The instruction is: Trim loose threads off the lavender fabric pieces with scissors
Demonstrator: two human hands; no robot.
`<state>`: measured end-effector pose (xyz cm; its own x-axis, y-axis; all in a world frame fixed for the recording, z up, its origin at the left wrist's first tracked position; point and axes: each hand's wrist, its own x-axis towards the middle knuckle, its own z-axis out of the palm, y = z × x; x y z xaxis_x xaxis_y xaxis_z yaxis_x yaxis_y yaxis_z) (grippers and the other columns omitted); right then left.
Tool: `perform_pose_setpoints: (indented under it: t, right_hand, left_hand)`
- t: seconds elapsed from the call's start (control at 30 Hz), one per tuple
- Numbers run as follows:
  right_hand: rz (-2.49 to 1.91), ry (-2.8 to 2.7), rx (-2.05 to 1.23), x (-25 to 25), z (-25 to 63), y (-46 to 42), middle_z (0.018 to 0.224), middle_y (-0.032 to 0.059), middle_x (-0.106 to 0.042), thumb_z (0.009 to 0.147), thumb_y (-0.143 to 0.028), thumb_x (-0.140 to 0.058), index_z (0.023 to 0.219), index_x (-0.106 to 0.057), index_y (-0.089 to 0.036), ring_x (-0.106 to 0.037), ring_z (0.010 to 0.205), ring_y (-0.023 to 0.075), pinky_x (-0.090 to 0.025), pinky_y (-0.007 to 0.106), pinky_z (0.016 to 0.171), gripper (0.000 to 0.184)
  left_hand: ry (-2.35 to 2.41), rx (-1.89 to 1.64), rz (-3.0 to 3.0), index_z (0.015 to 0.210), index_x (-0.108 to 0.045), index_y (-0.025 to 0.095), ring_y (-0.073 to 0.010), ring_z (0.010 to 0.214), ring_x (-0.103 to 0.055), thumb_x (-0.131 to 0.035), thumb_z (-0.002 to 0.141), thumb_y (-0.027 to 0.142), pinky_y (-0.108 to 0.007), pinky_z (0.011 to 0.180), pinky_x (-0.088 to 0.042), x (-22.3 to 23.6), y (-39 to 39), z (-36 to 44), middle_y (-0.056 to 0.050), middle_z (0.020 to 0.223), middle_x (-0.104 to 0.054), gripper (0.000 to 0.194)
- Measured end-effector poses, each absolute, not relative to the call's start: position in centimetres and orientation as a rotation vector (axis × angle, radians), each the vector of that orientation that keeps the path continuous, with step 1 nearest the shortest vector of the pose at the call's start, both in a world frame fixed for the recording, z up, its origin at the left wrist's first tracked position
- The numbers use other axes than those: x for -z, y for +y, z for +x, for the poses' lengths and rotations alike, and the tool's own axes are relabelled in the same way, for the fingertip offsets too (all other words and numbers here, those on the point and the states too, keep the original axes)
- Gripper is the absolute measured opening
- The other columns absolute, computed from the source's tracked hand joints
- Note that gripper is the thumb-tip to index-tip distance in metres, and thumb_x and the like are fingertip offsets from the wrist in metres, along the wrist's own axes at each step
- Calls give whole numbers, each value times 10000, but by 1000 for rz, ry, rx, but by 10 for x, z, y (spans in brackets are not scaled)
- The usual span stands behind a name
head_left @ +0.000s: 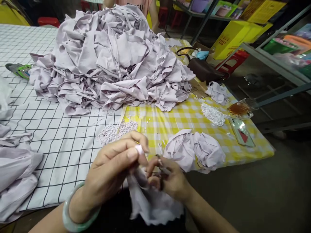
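My left hand [116, 165], a pale green bangle at its wrist, pinches a strip of pale lilac fabric between thumb and forefinger. The rest of that fabric piece [155, 204] hangs below both hands over my lap. In my right hand [173, 178] are small dark metal scissors [162, 173], close to the cloth on its left side; motion blur hides whether the blades touch it. Just beyond my right hand lies a crumpled bundle of lilac fabric [194, 150]. Small fabric snippets [116, 131] are scattered past my left hand.
A large heap of lilac fabric pieces [116, 61] covers the table's far side. More fabric [17, 178] lies at left. On the right are a pile of white scraps [213, 115], a phone [241, 132], a glass of brown liquid [239, 109] and a dark bag [204, 69]. Another person [145, 8] is behind the heap.
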<state>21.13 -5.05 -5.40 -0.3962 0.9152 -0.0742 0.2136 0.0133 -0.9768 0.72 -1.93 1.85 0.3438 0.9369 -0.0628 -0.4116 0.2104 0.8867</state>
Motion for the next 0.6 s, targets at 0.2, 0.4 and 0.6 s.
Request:
perform_pose_setpoints:
  t: [0.2, 0.4, 0.6]
  right_hand:
    - [-1263, -1926, -1139, 54, 194, -15, 691, 18, -560, 796, -676, -708, 732, -551, -207, -528, 643, 169, -439, 305, 600, 499]
    - [-1255, -2165, -1028, 48, 188, -11, 577, -17, -528, 789, -592, -741, 629, -461, -215, -474, 565, 143, -377, 296, 600, 496]
    - [-1271, -2216, -1014, 53, 185, -8, 568, -25, -531, 780, -527, -754, 626, -458, -215, -457, 548, 132, -357, 290, 592, 457]
  left_hand:
    - [1071, -1169, 1192, 904, -722, 192, -145, 768, -477, -509, 1019, 295, -277, 602, -424, 49, -26, -4, -83, 1089, -508, 263]
    - [1125, -1242, 1536, 930, -671, 203, -244, 1130, -444, -433, 1043, 216, -404, 982, -414, 54, -29, -9, -84, 1004, -514, 264]
    - [1128, -1212, 1603, 866, -564, 199, -234, 1110, -443, -404, 1048, 201, -392, 989, -417, 58, -28, -12, -83, 1052, -476, 243]
